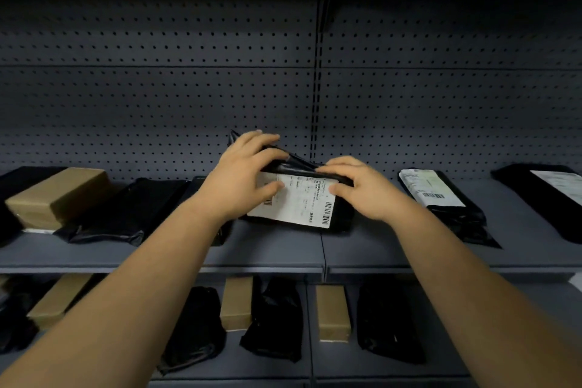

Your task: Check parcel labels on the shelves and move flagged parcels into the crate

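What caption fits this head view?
Left hand and right hand grip a black parcel at the upper shelf, white label facing the camera.

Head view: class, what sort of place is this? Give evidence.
Probably a parcel storeroom: perforated-back shelves, rows of brown boxes, and a barcode-labelled black parcel held by left hand and right hand.

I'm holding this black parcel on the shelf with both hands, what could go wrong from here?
The glossy black parcel is gripped only near its top edge by the left hand and right hand, so it might slip. Both thumbs overlap the white label, possibly hiding print and causing a misread.
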Demonstrator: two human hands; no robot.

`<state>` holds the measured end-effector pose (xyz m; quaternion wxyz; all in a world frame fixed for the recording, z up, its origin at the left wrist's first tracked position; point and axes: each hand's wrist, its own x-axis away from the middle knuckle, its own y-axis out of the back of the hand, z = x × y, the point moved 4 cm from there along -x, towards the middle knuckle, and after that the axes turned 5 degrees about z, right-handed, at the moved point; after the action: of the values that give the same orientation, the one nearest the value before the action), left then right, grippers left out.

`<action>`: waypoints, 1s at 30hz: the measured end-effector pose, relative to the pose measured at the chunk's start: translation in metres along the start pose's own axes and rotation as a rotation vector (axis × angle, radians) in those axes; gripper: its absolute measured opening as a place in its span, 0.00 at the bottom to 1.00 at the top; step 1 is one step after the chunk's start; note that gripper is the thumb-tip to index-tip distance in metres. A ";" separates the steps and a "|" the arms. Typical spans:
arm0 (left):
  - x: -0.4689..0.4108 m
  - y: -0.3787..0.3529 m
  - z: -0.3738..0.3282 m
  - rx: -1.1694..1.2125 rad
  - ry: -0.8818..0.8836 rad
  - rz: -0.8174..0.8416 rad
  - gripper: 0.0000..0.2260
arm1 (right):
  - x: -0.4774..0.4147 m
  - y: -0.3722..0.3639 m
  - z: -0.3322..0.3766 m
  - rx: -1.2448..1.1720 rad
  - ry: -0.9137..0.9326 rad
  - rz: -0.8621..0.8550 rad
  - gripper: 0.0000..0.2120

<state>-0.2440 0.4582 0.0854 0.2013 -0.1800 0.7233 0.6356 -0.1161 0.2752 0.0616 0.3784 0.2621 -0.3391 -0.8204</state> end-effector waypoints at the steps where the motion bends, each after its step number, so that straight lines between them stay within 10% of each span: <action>1: -0.003 -0.002 0.002 -0.010 0.012 0.070 0.25 | 0.000 0.003 0.002 0.029 0.006 0.004 0.18; 9: -0.012 -0.012 0.001 0.035 0.188 0.355 0.26 | -0.002 0.021 0.025 0.185 0.121 0.033 0.17; 18: 0.010 -0.014 0.013 0.734 0.497 -0.014 0.13 | 0.007 0.037 0.019 -0.166 0.126 -0.539 0.25; 30: 0.025 -0.022 -0.009 1.203 0.613 -0.274 0.11 | 0.001 -0.029 0.004 -0.688 -0.043 -0.159 0.24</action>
<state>-0.2543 0.4459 0.0548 0.1312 -0.2985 0.9453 0.0129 -0.1323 0.2894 0.0417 0.3722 0.1273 -0.0292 -0.9189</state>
